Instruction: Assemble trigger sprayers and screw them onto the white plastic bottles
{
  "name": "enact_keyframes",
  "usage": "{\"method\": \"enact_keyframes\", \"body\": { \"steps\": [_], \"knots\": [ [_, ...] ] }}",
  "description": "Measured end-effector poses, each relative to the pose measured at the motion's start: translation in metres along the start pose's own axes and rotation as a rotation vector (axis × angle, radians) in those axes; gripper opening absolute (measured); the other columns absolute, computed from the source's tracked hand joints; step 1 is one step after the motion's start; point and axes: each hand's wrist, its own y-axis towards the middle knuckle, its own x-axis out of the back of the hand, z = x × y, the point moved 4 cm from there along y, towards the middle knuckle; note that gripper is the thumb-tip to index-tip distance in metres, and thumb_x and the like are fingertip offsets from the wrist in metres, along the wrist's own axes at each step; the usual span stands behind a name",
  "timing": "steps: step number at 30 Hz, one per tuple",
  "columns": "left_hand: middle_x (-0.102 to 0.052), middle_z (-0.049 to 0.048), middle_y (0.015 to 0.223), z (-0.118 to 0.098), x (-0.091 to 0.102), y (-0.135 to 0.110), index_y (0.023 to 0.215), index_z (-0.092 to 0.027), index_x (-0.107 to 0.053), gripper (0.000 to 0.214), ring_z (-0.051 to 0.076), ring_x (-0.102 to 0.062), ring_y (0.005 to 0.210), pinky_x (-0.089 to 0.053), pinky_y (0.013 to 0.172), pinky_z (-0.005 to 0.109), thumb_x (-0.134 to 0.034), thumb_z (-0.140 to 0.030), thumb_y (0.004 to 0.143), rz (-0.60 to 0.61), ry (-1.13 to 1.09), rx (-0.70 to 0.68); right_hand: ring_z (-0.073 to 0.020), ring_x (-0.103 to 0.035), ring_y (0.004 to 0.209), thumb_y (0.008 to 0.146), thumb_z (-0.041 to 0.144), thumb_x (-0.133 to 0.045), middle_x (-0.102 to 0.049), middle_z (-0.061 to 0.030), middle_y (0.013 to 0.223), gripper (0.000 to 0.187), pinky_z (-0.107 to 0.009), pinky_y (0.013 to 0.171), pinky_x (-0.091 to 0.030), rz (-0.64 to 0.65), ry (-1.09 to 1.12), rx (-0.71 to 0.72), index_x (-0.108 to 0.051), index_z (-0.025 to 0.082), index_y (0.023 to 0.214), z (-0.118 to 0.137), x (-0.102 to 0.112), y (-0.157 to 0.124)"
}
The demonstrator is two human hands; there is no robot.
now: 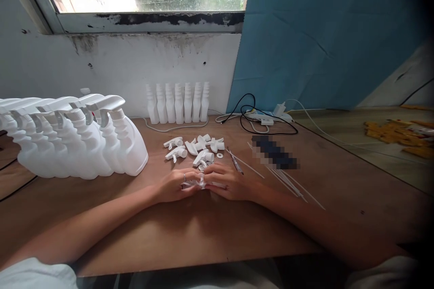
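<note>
head view — hands (230,183) pinch a white plastic piece (202,180) — opaque bottles (134,146) stand beyond, contents hidden.

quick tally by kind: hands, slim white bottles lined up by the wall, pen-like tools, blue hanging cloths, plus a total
Left hand and right hand: 2
Slim white bottles: 7
Pen-like tool: 1
Blue hanging cloth: 1
Total: 11
</note>
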Motion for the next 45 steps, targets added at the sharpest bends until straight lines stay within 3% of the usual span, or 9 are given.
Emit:
{"method": "enact_keyframes", "body": {
  "steps": [10, 17, 26, 31, 37, 39, 41, 43, 45],
  "knots": [
    [-0.070, 0.0076, 0.111, 0.002, 0.001, 0.001, 0.114, -0.018, -0.061, 0.026, 0.015, -0.068, 0.100, -0.054, 0.089, 0.024, -0.060, -0.020, 0.088, -0.020, 0.056, -0.019, -0.0155, -0.060, 0.087, 0.094, 0.018, -0.054, -0.067, -0.0094, 0.098, 0.013, -0.028, 0.078, -0.048, 0.009, -0.011, 0.002, -0.065, 0.016, 0.100, -0.001, -0.002, 0.001],
    [-0.073, 0.0086, 0.104, 0.000, 0.003, 0.002, 0.116, -0.016, -0.062, 0.030, 0.015, -0.072, 0.088, -0.057, 0.078, 0.022, -0.061, -0.021, 0.086, -0.087, 0.147, -0.065, -0.0170, -0.063, 0.092, 0.093, 0.015, -0.053, -0.068, -0.0108, 0.099, 0.014, -0.029, 0.081, -0.050, 0.022, 0.010, 0.008, -0.063, 0.015, 0.104, -0.001, -0.003, 0.001],
    [-0.073, 0.0107, 0.106, -0.001, 0.002, 0.004, 0.109, -0.016, -0.064, 0.025, 0.017, -0.071, 0.089, -0.057, 0.081, 0.024, -0.062, -0.018, 0.084, -0.118, 0.129, -0.128, -0.0168, -0.060, 0.094, 0.095, 0.016, -0.050, -0.064, -0.0120, 0.103, 0.016, -0.029, 0.083, -0.050, 0.086, 0.049, -0.055, -0.061, 0.015, 0.106, 0.000, -0.004, 0.002],
    [-0.072, 0.0114, 0.100, -0.005, 0.001, 0.006, 0.102, -0.015, -0.064, 0.018, 0.015, -0.070, 0.082, -0.055, 0.072, 0.021, -0.060, -0.017, 0.084, -0.075, 0.111, -0.152, -0.0171, -0.058, 0.094, 0.093, 0.013, -0.050, -0.063, -0.0125, 0.103, 0.017, -0.030, 0.083, -0.050, 0.045, 0.086, -0.001, -0.060, 0.014, 0.107, 0.000, -0.006, -0.001],
    [-0.071, 0.0100, 0.106, -0.001, 0.002, 0.002, 0.105, -0.018, -0.062, 0.020, 0.014, -0.069, 0.084, -0.055, 0.074, 0.021, -0.061, -0.018, 0.085, -0.076, 0.186, -0.130, -0.0170, -0.058, 0.100, 0.094, 0.014, -0.049, -0.063, -0.0119, 0.107, 0.020, -0.030, 0.088, -0.048, 0.048, 0.128, -0.057, -0.061, 0.015, 0.111, -0.002, 0.006, 0.003],
    [-0.071, 0.0100, 0.105, -0.001, 0.002, 0.002, 0.103, -0.017, -0.061, 0.017, 0.014, -0.069, 0.083, -0.055, 0.074, 0.021, -0.060, -0.019, 0.086, -0.059, 0.204, -0.120, -0.0169, -0.059, 0.102, 0.095, 0.017, -0.048, -0.063, -0.0119, 0.109, 0.022, -0.030, 0.088, -0.048, -0.032, 0.118, -0.156, -0.061, 0.016, 0.112, -0.012, 0.022, 0.004],
    [-0.070, 0.0104, 0.104, -0.002, 0.002, 0.003, 0.102, -0.017, -0.061, 0.016, 0.014, -0.069, 0.084, -0.055, 0.075, 0.021, -0.059, -0.020, 0.087, -0.046, 0.222, -0.124, -0.0158, -0.060, 0.090, 0.095, 0.021, -0.047, -0.065, -0.0097, 0.100, 0.020, -0.027, 0.077, -0.048, -0.080, 0.040, -0.352, -0.063, 0.016, 0.105, -0.030, 0.043, 0.001],
    [-0.070, 0.0111, 0.104, -0.004, 0.002, 0.005, 0.102, -0.017, -0.061, 0.015, 0.015, -0.069, 0.087, -0.055, 0.077, 0.021, -0.058, -0.020, 0.087, -0.046, 0.219, -0.135, -0.0140, -0.057, 0.069, 0.091, 0.027, -0.051, -0.065, -0.0057, 0.081, 0.019, -0.025, 0.063, -0.043, 0.057, -0.094, -0.597, -0.066, 0.016, 0.090, -0.051, 0.061, -0.007],
    [-0.069, 0.0117, 0.105, -0.006, 0.002, 0.005, 0.101, -0.017, -0.060, 0.015, 0.015, -0.068, 0.088, -0.054, 0.075, 0.021, -0.059, -0.019, 0.086, -0.047, 0.192, -0.157, -0.0141, -0.055, 0.062, 0.086, 0.035, -0.057, -0.064, -0.0049, 0.071, 0.025, -0.024, 0.055, -0.036, 0.331, -0.198, -0.851, -0.065, 0.016, 0.072, -0.070, 0.074, -0.022]
  ]
}}
